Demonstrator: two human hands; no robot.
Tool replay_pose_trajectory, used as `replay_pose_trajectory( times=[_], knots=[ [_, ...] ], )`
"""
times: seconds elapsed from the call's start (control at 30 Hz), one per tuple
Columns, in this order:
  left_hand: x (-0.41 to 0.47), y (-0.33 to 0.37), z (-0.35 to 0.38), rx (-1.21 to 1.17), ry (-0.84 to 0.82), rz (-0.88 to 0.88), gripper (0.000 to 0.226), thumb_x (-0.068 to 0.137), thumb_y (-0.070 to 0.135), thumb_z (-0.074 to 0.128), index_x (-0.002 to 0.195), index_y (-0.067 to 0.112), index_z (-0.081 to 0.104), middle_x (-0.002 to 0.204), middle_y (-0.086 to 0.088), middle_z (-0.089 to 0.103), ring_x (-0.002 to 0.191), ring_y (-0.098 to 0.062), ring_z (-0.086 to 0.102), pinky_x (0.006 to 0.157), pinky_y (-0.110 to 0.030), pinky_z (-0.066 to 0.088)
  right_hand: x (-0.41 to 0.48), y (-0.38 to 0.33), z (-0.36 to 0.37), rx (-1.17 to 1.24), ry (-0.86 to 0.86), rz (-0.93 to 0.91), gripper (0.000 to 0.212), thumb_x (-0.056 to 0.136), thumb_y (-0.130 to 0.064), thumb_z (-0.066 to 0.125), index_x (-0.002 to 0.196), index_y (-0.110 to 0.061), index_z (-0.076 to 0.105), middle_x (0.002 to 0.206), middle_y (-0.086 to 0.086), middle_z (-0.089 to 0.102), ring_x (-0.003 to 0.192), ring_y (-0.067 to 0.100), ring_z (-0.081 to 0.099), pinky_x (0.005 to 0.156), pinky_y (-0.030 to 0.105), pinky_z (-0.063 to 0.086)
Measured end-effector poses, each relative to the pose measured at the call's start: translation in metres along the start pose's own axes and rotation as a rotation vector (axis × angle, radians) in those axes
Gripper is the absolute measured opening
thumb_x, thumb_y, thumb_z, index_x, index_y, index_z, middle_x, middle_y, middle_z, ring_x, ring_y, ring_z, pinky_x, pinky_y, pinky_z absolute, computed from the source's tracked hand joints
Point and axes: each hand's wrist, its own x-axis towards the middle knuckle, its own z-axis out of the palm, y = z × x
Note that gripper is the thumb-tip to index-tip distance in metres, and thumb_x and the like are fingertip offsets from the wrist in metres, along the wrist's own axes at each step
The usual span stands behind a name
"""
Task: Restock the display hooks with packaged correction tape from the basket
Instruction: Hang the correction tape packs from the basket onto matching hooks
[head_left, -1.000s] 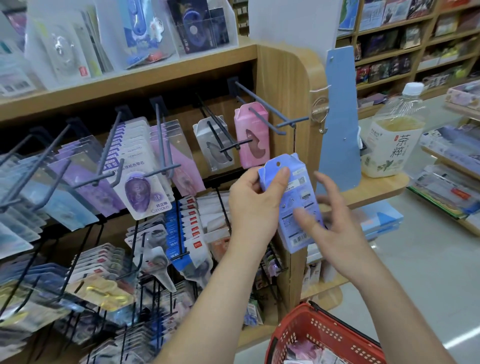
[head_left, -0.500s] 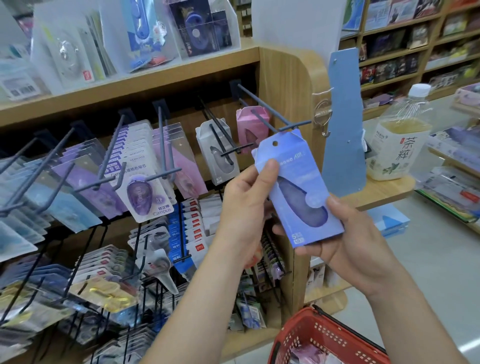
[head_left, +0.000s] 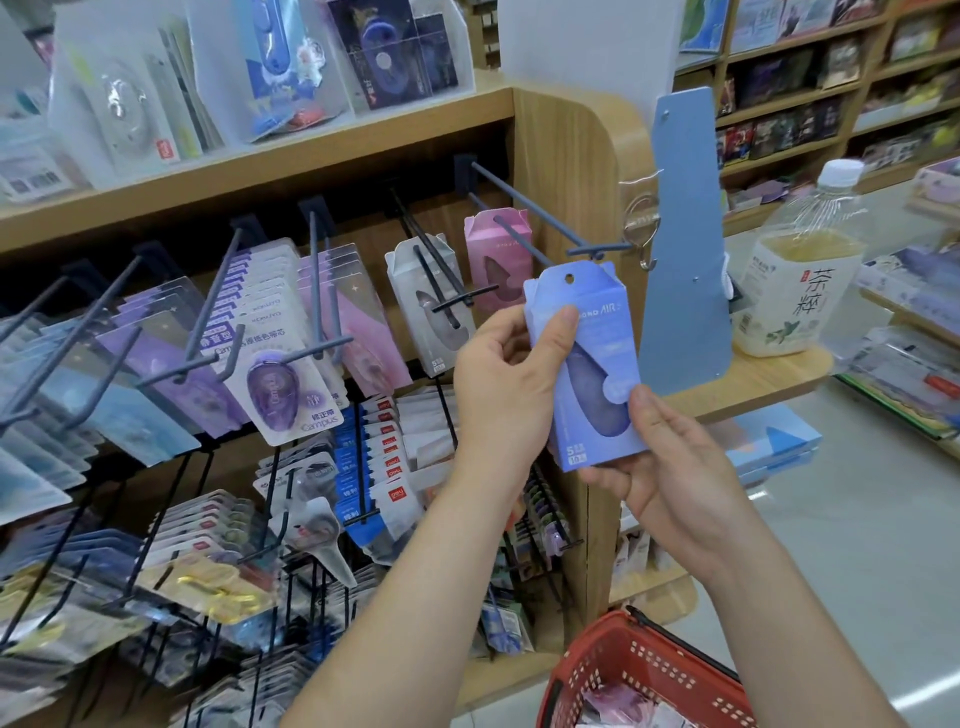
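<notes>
Blue correction tape box (head_left: 589, 358) held below the hook (head_left: 535, 213).
Left hand (head_left: 506, 384) pinched its upper side and right hand (head_left: 670, 467) gripped its base; the box stood upright, hang hole just under the hook tip, left-hand grip nearer.

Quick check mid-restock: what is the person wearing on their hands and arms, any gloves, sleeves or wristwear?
Nothing shows. The left hand and right hand are ungloved, with no rings in view. The left forearm and right forearm are uncovered to the frame's edge: no sleeve, watch or band. The visible thumbnails are short and unpainted.
</notes>
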Motion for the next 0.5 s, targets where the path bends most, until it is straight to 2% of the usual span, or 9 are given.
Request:
replay_pose_trajectory(
  times=[0.13, 0.2, 0.33, 0.4, 0.5],
  knots=[
    [0.009, -0.001, 0.006, 0.013, 0.069, 0.045, 0.007, 0.09, 0.018, 0.071, 0.089, 0.011, 0.07, 0.084, -0.008, 0.072, 0.072, -0.013, 0.063, 0.066, -0.027, 0.053, 0.007, -0.003, 0.005, -0.004, 0.02, -0.024, 0.04, 0.086, -0.035, 0.052, 0.113, -0.009, 0.066, 0.099, 0.009, 0.074, 0.073, 0.02, 0.072, 0.053, 0.027, 0.058],
    [0.01, -0.003, 0.007, 0.03, 0.094, 0.068, 0.009, 0.09, 0.019, 0.071, 0.088, 0.011, 0.069, 0.085, -0.012, 0.072, 0.072, -0.014, 0.062, 0.065, -0.029, 0.053, 0.006, -0.003, 0.006, -0.029, 0.034, -0.049, 0.036, 0.088, -0.035, 0.05, 0.109, -0.011, 0.067, 0.094, 0.007, 0.076, 0.073, 0.02, 0.073, 0.053, 0.028, 0.058],
    [0.005, -0.007, 0.006, 0.033, 0.094, 0.057, 0.009, 0.091, 0.023, 0.071, 0.086, 0.015, 0.069, 0.083, -0.007, 0.071, 0.072, -0.014, 0.062, 0.066, -0.033, 0.052, 0.002, 0.002, 0.005, -0.089, 0.074, -0.092, 0.029, 0.097, -0.031, 0.047, 0.106, -0.013, 0.068, 0.095, 0.006, 0.076, 0.077, 0.022, 0.073, 0.056, 0.03, 0.059],
    [0.006, -0.006, 0.006, 0.028, 0.082, 0.051, 0.006, 0.091, 0.022, 0.071, 0.093, 0.017, 0.067, 0.089, -0.007, 0.072, 0.075, -0.013, 0.064, 0.068, -0.03, 0.053, 0.001, 0.004, 0.006, -0.091, 0.1, -0.104, 0.028, 0.097, -0.031, 0.047, 0.103, -0.014, 0.068, 0.091, 0.003, 0.076, 0.076, 0.02, 0.072, 0.054, 0.028, 0.058],
    [0.015, -0.002, 0.01, 0.012, 0.022, -0.02, 0.019, 0.094, 0.017, 0.066, 0.112, 0.02, 0.063, 0.106, -0.006, 0.072, 0.089, -0.016, 0.068, 0.079, -0.031, 0.054, 0.003, 0.003, 0.007, -0.118, 0.134, -0.116, 0.027, 0.101, -0.029, 0.046, 0.102, -0.014, 0.069, 0.093, 0.005, 0.075, 0.077, 0.02, 0.072, 0.054, 0.027, 0.058]
  ],
)
